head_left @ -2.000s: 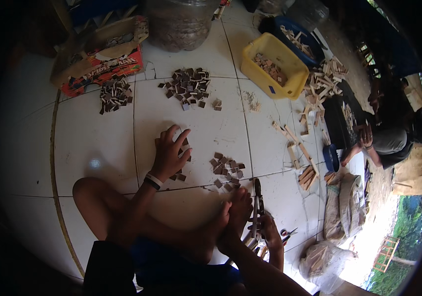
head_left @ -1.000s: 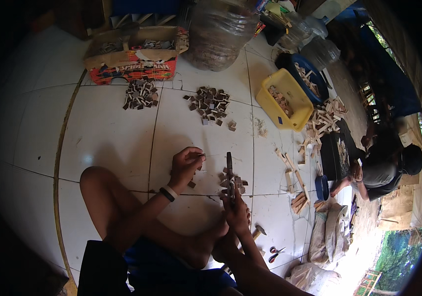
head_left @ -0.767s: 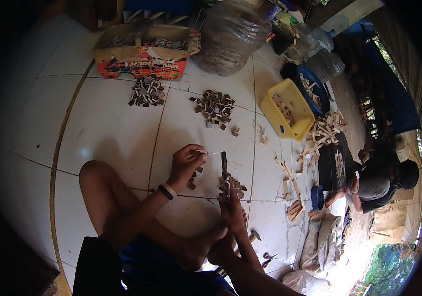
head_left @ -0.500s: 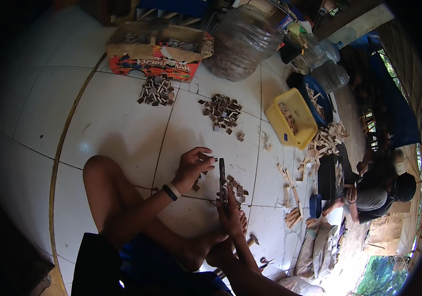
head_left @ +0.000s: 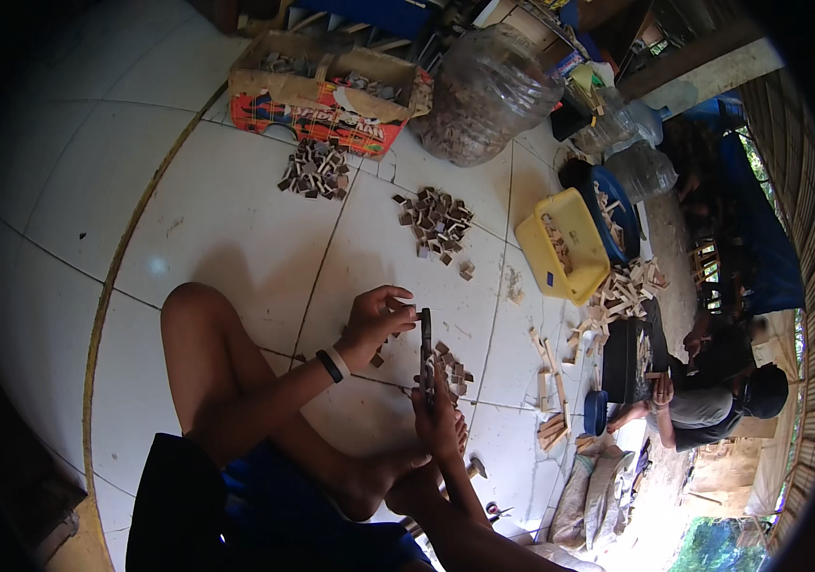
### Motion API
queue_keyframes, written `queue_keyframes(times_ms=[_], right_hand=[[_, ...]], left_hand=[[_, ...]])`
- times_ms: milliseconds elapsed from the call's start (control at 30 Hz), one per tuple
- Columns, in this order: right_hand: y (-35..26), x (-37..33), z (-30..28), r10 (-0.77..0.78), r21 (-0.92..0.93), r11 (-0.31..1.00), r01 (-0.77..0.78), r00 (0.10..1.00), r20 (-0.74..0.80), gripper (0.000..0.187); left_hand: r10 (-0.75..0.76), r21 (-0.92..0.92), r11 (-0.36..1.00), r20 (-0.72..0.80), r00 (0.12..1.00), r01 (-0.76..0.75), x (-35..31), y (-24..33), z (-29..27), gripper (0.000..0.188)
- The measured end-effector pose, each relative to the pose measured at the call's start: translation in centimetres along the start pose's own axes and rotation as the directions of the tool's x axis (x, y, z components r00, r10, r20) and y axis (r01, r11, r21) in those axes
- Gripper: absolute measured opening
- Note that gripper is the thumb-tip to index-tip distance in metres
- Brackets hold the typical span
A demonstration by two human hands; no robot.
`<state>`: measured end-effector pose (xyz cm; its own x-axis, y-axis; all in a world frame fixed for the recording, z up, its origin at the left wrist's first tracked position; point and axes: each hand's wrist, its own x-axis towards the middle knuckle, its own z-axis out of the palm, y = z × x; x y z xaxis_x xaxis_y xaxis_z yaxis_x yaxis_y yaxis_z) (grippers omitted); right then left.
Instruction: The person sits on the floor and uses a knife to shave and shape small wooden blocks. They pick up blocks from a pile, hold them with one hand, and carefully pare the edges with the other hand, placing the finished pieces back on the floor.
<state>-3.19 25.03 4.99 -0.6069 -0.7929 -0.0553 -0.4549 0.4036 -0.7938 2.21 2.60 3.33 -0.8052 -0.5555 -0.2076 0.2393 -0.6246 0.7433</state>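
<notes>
My right hand (head_left: 439, 424) is wrapped round the lower end of a long, narrow dark tool (head_left: 426, 334), which points away from me; its exact kind cannot be made out. Close to the tool's far end, my left hand (head_left: 377, 324) has thumb and fingertips drawn together. Whatever they pinch is too small and dark to name. Beside the tool, on the right, lies a small pile of brown square pieces (head_left: 455, 370). A few more such pieces lie partly hidden beneath my left hand.
Two heaps of small pieces (head_left: 315, 170) (head_left: 436, 224) lie farther off, near a red cardboard box (head_left: 321, 119). A yellow basin (head_left: 560, 276), wood strips (head_left: 631, 291) and a hammer (head_left: 476, 467) are to the right. A co-worker (head_left: 712, 410) sits beyond.
The whole view has shifted slightly. My left fingertips are now at the tool's far end, where a small gap showed before. The right hand keeps its grip.
</notes>
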Motion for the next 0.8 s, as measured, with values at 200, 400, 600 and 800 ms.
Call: queue_keyframes(times_ms=[200, 400, 600, 800], right_hand=[[-0.9, 0.0, -0.3, 0.012, -0.008, 1.000, -0.012, 1.000, 0.022, 0.066], [-1.8, -0.1, -0.7, 0.132, -0.028, 0.991, -0.130, 0.989, 0.068, 0.067], [-1.1, -0.3, -0.3, 0.020, -0.016, 1.000, -0.020, 1.000, 0.006, 0.072], [-1.7, -0.2, -0.6, 0.095, -0.041, 0.995, -0.094, 0.995, 0.034, 0.072]], left_hand=[[-0.029, -0.030, 0.999, -0.002, 1.000, 0.029, 0.0, -0.1, -0.1, 0.035], [-0.058, 0.005, 0.998, 0.019, 0.998, 0.058, 0.0, -0.1, -0.4, 0.037], [-0.071, -0.041, 0.997, 0.030, 0.997, 0.072, -0.1, 0.0, -0.4, 0.036], [-0.092, -0.063, 0.993, 0.072, 0.993, 0.096, 0.0, 0.5, -0.5, 0.038]])
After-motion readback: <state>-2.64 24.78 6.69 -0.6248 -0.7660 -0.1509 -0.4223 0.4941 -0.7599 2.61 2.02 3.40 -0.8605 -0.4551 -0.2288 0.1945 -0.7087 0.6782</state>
